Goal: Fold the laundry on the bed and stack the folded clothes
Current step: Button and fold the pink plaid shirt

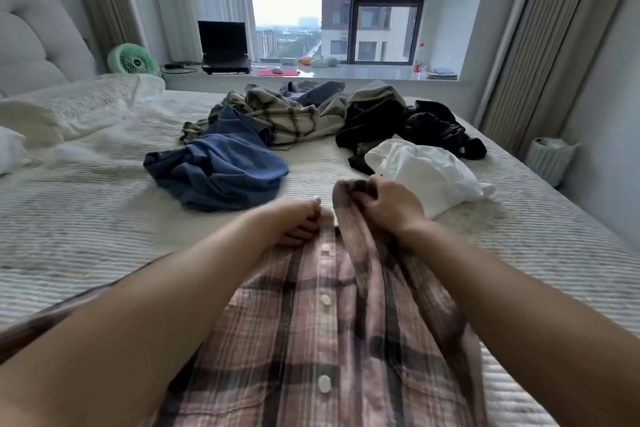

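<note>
While both hands grip one pink plaid shirt (311, 333), left hand (294, 222) and right hand (391, 204) fingers curled; five garments beyond.

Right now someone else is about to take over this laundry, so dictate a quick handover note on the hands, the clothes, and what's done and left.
Left hand: grips the top edge of the pink plaid shirt.
Right hand: grips the same shirt's bunched top edge.
The shirt lies buttons up on the bed, not yet folded.
Unfolded beyond it: blue garment, white garment, black clothes, beige plaid shirt.
Done: no folded stack in view.
Left: fold everything, then stack.
</note>
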